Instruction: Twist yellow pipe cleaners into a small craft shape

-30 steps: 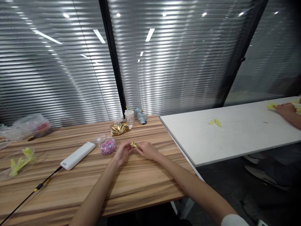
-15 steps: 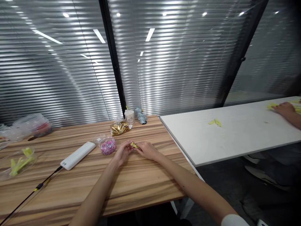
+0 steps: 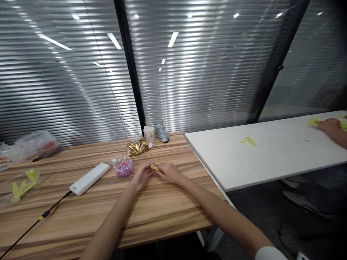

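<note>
My left hand point(image 3: 141, 174) and my right hand point(image 3: 169, 172) meet over the wooden table point(image 3: 151, 213), fingertips pinched together on a small yellow piece point(image 3: 154, 167) held between them. Both hands rest low on the tabletop. Just left of my left hand stands a small clear tub of pink and purple rubber bands point(image 3: 124, 168).
A white power bank point(image 3: 89, 178) with a black cable point(image 3: 32, 225) lies to the left. A gold packet point(image 3: 138, 147), a small cup point(image 3: 149, 133) and a blue wrapper point(image 3: 162, 133) sit at the back. Clear bags with yellow pieces point(image 3: 23, 187) lie far left. Another person's hand point(image 3: 329, 125) works on the white table point(image 3: 271, 159).
</note>
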The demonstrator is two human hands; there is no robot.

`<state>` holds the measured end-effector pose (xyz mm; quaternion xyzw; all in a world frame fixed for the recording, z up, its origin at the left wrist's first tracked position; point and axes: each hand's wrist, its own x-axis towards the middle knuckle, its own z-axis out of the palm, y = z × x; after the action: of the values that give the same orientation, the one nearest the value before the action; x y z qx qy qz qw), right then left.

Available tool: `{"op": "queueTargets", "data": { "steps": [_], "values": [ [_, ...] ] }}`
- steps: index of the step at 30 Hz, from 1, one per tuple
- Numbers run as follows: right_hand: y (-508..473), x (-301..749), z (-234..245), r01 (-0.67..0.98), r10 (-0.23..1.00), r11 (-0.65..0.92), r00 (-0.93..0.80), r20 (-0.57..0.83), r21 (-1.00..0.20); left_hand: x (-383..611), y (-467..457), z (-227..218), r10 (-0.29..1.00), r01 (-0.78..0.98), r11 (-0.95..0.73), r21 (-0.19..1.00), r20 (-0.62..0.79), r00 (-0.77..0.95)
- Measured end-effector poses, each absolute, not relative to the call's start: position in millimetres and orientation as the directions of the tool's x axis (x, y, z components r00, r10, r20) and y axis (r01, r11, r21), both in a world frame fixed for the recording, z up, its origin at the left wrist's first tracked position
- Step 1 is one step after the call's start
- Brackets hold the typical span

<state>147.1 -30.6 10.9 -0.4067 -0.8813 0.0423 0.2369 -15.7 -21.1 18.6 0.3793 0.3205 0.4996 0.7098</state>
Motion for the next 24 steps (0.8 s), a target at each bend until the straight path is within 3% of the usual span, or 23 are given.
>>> {"op": "queueTargets", "data": {
  "steps": [24],
  "values": [
    [-29.5, 146.3, 9.1, 0.694, 0.733, 0.671, -0.566, 0.378, -0.261, -14.6, -22.5, 18.8, 0.960, -0.448, 0.192, 0.873, -0.072, 0.270]
  ]
}}
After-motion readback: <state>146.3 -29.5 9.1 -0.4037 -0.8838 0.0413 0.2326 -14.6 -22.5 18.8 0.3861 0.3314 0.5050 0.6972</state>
